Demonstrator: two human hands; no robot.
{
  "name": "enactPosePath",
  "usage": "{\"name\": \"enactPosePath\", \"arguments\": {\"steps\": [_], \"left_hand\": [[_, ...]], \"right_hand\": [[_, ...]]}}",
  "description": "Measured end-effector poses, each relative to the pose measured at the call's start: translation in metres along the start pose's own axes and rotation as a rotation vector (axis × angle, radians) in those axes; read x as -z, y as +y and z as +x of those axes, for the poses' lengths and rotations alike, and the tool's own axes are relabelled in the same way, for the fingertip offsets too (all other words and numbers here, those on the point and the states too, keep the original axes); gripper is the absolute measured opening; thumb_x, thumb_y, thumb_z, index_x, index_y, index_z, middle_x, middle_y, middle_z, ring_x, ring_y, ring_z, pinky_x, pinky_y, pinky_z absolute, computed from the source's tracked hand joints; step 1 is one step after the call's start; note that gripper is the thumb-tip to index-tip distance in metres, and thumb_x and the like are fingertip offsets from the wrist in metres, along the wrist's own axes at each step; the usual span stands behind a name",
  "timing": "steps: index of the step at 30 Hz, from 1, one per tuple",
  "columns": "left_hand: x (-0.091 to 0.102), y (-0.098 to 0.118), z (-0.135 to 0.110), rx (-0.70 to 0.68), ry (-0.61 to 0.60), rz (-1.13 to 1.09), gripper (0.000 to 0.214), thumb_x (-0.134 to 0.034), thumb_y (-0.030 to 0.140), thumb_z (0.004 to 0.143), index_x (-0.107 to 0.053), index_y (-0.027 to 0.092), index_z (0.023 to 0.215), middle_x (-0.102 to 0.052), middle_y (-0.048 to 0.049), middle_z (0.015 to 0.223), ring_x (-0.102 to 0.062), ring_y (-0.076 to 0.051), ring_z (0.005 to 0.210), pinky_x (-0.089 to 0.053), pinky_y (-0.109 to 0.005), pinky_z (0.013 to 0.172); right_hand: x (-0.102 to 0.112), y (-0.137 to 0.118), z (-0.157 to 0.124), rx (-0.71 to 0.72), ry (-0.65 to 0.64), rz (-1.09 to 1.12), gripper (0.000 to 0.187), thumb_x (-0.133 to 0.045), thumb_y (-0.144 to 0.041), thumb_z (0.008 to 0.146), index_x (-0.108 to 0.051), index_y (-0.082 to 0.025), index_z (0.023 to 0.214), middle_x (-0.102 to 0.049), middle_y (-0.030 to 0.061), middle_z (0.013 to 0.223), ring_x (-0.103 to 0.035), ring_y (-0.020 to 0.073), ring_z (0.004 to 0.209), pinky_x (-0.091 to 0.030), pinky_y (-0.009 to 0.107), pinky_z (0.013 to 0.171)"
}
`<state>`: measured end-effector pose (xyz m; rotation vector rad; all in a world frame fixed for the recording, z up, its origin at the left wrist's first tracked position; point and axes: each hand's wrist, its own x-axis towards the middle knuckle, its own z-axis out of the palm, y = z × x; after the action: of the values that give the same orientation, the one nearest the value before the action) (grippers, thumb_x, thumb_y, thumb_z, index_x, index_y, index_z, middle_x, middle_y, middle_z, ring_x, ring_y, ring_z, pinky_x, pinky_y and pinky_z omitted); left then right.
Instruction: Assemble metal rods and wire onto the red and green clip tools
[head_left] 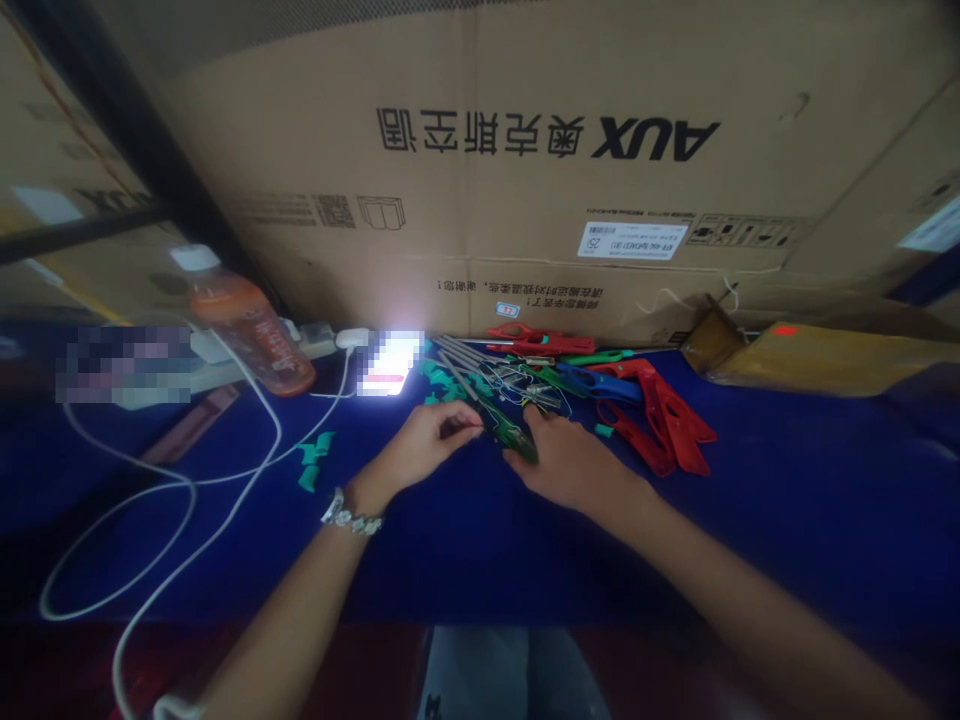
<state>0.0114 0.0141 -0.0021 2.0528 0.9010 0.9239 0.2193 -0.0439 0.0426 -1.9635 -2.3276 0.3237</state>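
My left hand (429, 440) is curled, its fingertips pinched on the near end of a dark green clip (511, 436) lying on the blue cloth (787, 500). My right hand (564, 462) rests over the clip's other end, fingers bent and holding it. A bracelet sits on my left wrist. Just beyond the hands lies a heap of metal wire springs (504, 380) mixed with green and blue clip parts. Several red clips (660, 415) lie to the right of my right hand.
A large cardboard box (525, 180) walls off the back. An orange drink bottle (251, 325) lies at left beside a power strip and white cables (187, 490). A lit phone (390, 362) glows behind. Small green pieces (313, 460) lie left of my hand. A tan package (825, 360) sits at right.
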Motion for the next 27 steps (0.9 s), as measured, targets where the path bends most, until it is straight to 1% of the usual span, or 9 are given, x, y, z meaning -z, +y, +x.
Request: {"name": "enactPosePath", "arguments": {"steps": [2, 4, 6, 8, 14, 17, 21, 24, 27], "left_hand": [[0.002, 0.001, -0.002, 0.01, 0.0, -0.013, 0.008, -0.067, 0.027, 0.088, -0.071, 0.02, 0.088, -0.074, -0.0023, 0.082, -0.068, -0.015, 0.072, -0.054, -0.026, 0.067], [0.002, 0.002, -0.003, 0.022, 0.001, -0.022, 0.008, -0.068, 0.027, 0.088, -0.071, 0.02, 0.088, -0.075, -0.0022, 0.082, -0.068, -0.015, 0.073, -0.054, -0.025, 0.068], [0.001, 0.003, -0.006, 0.042, 0.003, -0.038, 0.008, -0.068, 0.026, 0.087, -0.072, 0.019, 0.089, -0.075, -0.0023, 0.083, -0.069, -0.015, 0.073, -0.054, -0.025, 0.069], [-0.002, 0.005, -0.008, 0.07, 0.012, -0.058, 0.008, -0.068, 0.024, 0.087, -0.071, 0.018, 0.09, -0.075, -0.0021, 0.084, -0.068, -0.014, 0.074, -0.053, -0.025, 0.069], [-0.012, 0.007, -0.014, 0.089, 0.043, 0.014, 0.006, -0.067, 0.02, 0.087, -0.071, 0.018, 0.091, -0.073, -0.0001, 0.081, -0.066, -0.012, 0.071, -0.052, -0.023, 0.068], [-0.013, 0.009, -0.016, 0.042, 0.078, 0.087, 0.006, -0.067, 0.018, 0.088, -0.071, 0.018, 0.091, -0.072, -0.0008, 0.081, -0.065, -0.012, 0.071, -0.051, -0.022, 0.067], [-0.016, 0.012, -0.021, -0.019, 0.135, 0.134, 0.01, -0.065, 0.018, 0.09, -0.074, 0.019, 0.094, -0.072, -0.003, 0.086, -0.066, -0.012, 0.073, -0.052, -0.024, 0.068], [-0.021, 0.013, -0.023, -0.021, 0.179, 0.14, 0.012, -0.065, 0.019, 0.091, -0.075, 0.019, 0.097, -0.073, -0.0047, 0.092, -0.069, -0.014, 0.078, -0.054, -0.025, 0.072], [-0.025, 0.012, -0.022, 0.015, 0.189, 0.129, 0.01, -0.067, 0.018, 0.089, -0.075, 0.019, 0.095, -0.075, -0.0027, 0.086, -0.069, -0.013, 0.073, -0.054, -0.024, 0.069]], "right_hand": [[0.007, 0.005, 0.002, 0.051, 0.027, -0.015, 0.034, -0.055, -0.032, 0.093, -0.058, -0.012, 0.121, -0.069, 0.0212, 0.107, -0.07, 0.0325, 0.087, -0.049, 0.038, 0.072], [0.012, 0.011, 0.012, 0.234, 0.058, 0.022, 0.025, -0.052, -0.019, 0.094, -0.062, -0.017, 0.116, -0.069, 0.0148, 0.105, -0.068, 0.0241, 0.082, -0.045, 0.032, 0.071], [0.015, 0.016, 0.03, 0.419, -0.033, 0.152, 0.026, -0.053, -0.017, 0.093, -0.064, -0.021, 0.116, -0.069, 0.0034, 0.083, -0.063, 0.0165, 0.07, -0.041, 0.026, 0.066], [0.015, 0.018, 0.051, 0.487, -0.171, 0.238, 0.024, -0.055, -0.02, 0.093, -0.066, -0.019, 0.114, -0.062, -0.0029, 0.064, -0.054, 0.0126, 0.057, -0.036, 0.023, 0.059], [0.008, 0.008, 0.09, 0.465, -0.241, 0.168, 0.009, -0.069, -0.022, 0.077, -0.074, -0.015, 0.078, -0.067, 0.0016, 0.067, -0.057, 0.0129, 0.063, -0.036, 0.023, 0.059], [0.007, 0.003, 0.095, 0.42, -0.286, 0.167, 0.008, -0.066, -0.018, 0.073, -0.072, -0.015, 0.07, -0.066, 0.0024, 0.063, -0.058, 0.0133, 0.061, -0.036, 0.023, 0.057], [0.003, -0.001, 0.095, 0.222, -0.325, 0.263, 0.014, -0.061, -0.02, 0.074, -0.068, -0.015, 0.062, -0.056, 0.0003, 0.048, -0.051, 0.012, 0.045, -0.035, 0.023, 0.047], [0.0, -0.003, 0.093, 0.124, -0.323, 0.372, 0.02, -0.057, -0.021, 0.076, -0.062, -0.016, 0.058, -0.048, -0.0019, 0.041, -0.047, 0.011, 0.036, -0.034, 0.022, 0.041], [-0.003, -0.004, 0.092, 0.08, -0.294, 0.438, 0.024, -0.056, -0.021, 0.079, -0.059, -0.017, 0.056, -0.049, -0.0023, 0.041, -0.046, 0.0099, 0.035, -0.034, 0.021, 0.039]]}}
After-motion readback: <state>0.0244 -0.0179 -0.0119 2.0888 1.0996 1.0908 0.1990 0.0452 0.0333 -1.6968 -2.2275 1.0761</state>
